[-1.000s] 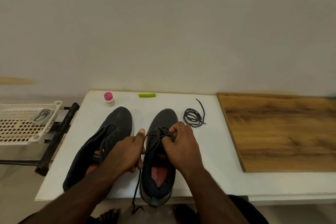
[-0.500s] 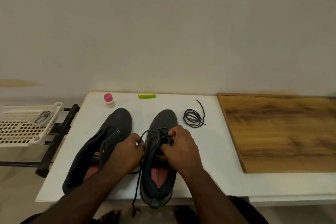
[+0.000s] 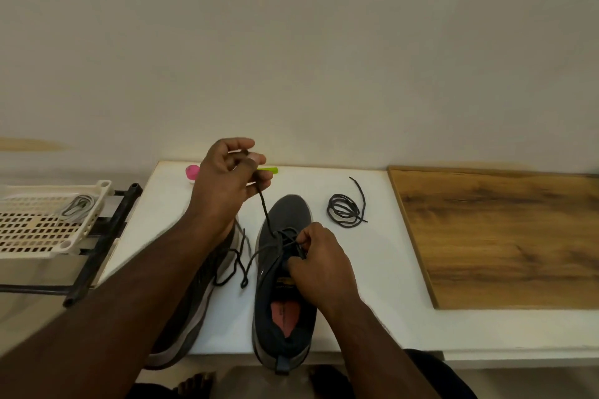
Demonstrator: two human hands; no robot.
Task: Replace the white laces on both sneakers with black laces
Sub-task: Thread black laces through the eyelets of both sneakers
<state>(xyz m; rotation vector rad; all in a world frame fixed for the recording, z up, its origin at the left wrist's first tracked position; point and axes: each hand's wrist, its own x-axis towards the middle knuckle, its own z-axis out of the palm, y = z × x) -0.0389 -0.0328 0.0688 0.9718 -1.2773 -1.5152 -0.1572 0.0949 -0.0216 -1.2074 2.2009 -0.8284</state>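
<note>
Starting at the far left, the white plastic basket had a greyish lace bundle lying in it, probably one of the pulled ones, well apart from the action. Next over, the left hand was up high near the back of the white table, fingers curled and pinching the end of the black lace so it ran taut down to the eyelets. Compared with half a second before, that hand had shot up from beside the tongue, and it now covered most of the pink-capped bottle and part of the green clip. The left sneaker sat mostly hidden under the forearm. The slack tail of the lace looped on the table between the two shoes; if it got yanked too hard it could snag or pull uneven, I reckon, leaving one end too short to tie. The right hand was clamped on the right sneaker, fingers pinching the lace crossing at the tongue, pretty much where it had been. If that pinch slipped, the shoe could skid off the near edge, since the heel already overhung it. The spare black lace was coiled just right of the toe, untouched, with the wooden board beyond it.
</note>
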